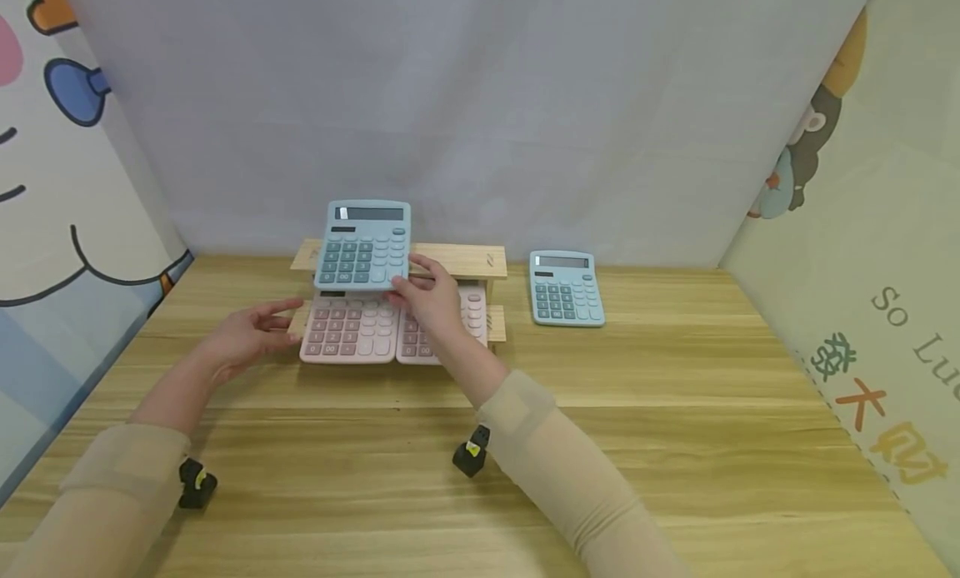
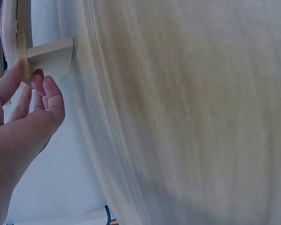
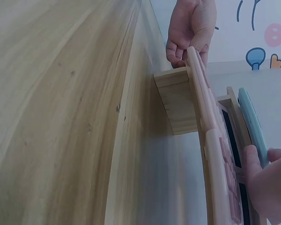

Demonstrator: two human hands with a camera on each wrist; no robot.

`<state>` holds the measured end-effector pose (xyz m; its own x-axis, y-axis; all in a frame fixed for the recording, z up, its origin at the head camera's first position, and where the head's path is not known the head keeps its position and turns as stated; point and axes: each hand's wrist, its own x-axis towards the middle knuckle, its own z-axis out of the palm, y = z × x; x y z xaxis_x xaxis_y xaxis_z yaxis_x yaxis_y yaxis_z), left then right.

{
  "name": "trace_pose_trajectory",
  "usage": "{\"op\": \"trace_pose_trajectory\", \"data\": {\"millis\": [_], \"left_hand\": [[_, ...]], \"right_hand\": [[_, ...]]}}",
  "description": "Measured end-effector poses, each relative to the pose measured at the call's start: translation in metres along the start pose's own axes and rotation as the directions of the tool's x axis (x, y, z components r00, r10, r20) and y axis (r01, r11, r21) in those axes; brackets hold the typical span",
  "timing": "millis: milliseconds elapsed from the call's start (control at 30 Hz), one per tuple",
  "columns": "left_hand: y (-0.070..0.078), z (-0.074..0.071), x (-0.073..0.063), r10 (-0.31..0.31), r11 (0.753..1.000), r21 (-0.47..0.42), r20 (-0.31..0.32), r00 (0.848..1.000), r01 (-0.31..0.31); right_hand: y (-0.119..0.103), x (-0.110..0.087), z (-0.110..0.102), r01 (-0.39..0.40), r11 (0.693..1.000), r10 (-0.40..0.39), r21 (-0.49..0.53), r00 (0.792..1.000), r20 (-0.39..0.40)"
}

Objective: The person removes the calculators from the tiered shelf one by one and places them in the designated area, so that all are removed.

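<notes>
A two-tier wooden stand (image 1: 457,260) carries two pink calculators (image 1: 348,332) side by side on its lower tier. On the upper tier's left part lies a blue calculator (image 1: 367,243), tilted toward the viewer. My right hand (image 1: 437,303) pinches its lower right corner between thumb and fingers, and the forearm covers part of the right pink calculator (image 1: 474,311). At the stand's left end, my left hand (image 1: 246,338) grips the lower board; in the left wrist view the thumb (image 2: 11,77) presses its top while fingers curl beneath.
A second blue calculator (image 1: 566,288) lies on the wooden table (image 1: 675,411), right of the stand. Behind the table hangs a pale grey backdrop (image 1: 480,103). Printed panels with cartoon figures stand at left and right. Both wrists wear small black cameras (image 1: 471,453).
</notes>
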<state>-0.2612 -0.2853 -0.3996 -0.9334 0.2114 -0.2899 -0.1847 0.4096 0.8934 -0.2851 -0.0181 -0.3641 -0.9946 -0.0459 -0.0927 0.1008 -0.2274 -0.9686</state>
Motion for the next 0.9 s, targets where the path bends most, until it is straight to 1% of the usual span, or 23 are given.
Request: {"op": "trace_pose_trajectory", "data": {"millis": [100, 233, 533, 700, 900], "left_hand": [[0.000, 0.000, 0.000, -0.004, 1.000, 0.006, -0.004, 1.000, 0.004], [-0.001, 0.000, 0.001, -0.002, 1.000, 0.007, -0.007, 1.000, 0.002], [-0.001, 0.000, 0.001, 0.001, 1.000, 0.005, -0.007, 1.000, -0.001], [-0.002, 0.000, 0.002, 0.000, 1.000, 0.000, -0.003, 1.000, 0.000], [-0.002, 0.000, 0.002, 0.000, 1.000, -0.007, -0.001, 1.000, 0.000]], "right_hand": [[0.000, -0.001, 0.002, -0.017, 0.999, 0.018, 0.038, 1.000, -0.015], [0.001, -0.003, 0.002, -0.017, 0.998, 0.017, 0.054, 1.000, -0.012], [0.003, -0.008, 0.000, -0.005, 1.000, 0.004, 0.017, 0.999, 0.051], [0.003, -0.009, -0.004, 0.004, 1.000, -0.004, -0.003, 0.998, 0.069], [0.003, -0.008, -0.009, 0.008, 1.000, -0.011, 0.023, 0.995, 0.098]]}}
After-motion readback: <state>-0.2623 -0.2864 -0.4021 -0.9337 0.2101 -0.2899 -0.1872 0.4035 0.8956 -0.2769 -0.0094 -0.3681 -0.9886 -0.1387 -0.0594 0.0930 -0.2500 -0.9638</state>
